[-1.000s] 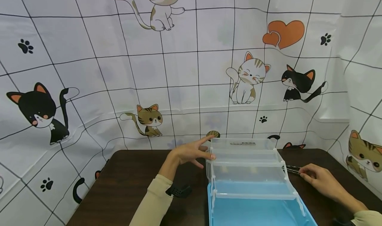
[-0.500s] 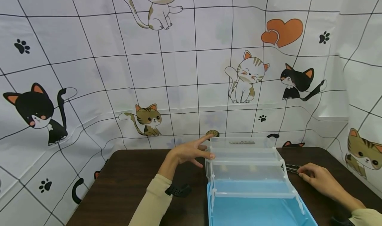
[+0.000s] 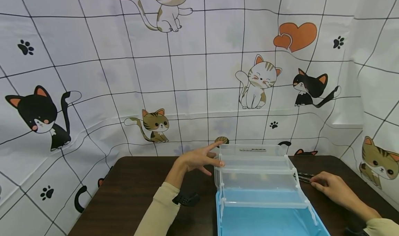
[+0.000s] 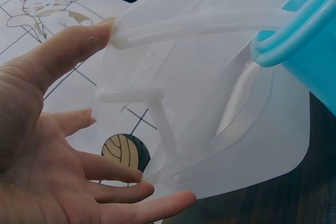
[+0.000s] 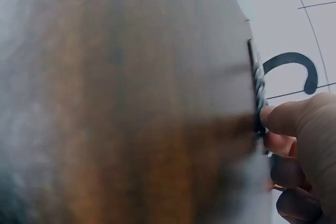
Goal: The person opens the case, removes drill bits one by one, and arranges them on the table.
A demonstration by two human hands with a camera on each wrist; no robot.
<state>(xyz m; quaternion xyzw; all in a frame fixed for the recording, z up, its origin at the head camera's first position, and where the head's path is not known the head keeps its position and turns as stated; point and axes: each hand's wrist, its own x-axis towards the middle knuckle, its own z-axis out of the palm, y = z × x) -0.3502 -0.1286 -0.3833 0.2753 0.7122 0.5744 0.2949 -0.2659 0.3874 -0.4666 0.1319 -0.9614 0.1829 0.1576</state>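
Observation:
A blue storage box (image 3: 258,222) with tiered, translucent fold-out trays (image 3: 260,180) stands on the table. My left hand (image 3: 199,160) grips the left edge of the upper trays between thumb and index finger, the other fingers spread. In the left wrist view, the thumb (image 4: 79,45) meets the tray's corner. A slender drill bit (image 3: 253,150) lies in the topmost tray. Right of the box, my right hand (image 3: 333,187) pinches dark, spiral-fluted drill bits (image 3: 303,177) low over the table. The right wrist view shows the fluted shaft (image 5: 258,90) at the fingertips; how many are held I cannot tell.
The dark wooden table (image 3: 131,194) extends left and right of the box. A white cat-print sheet (image 3: 187,73) hangs close behind and at the right. A dark table surface (image 5: 131,103) fills much of the right wrist view, blurred.
The head view shifts only slightly. Both hands, the box and the drill bits keep nearly the same places.

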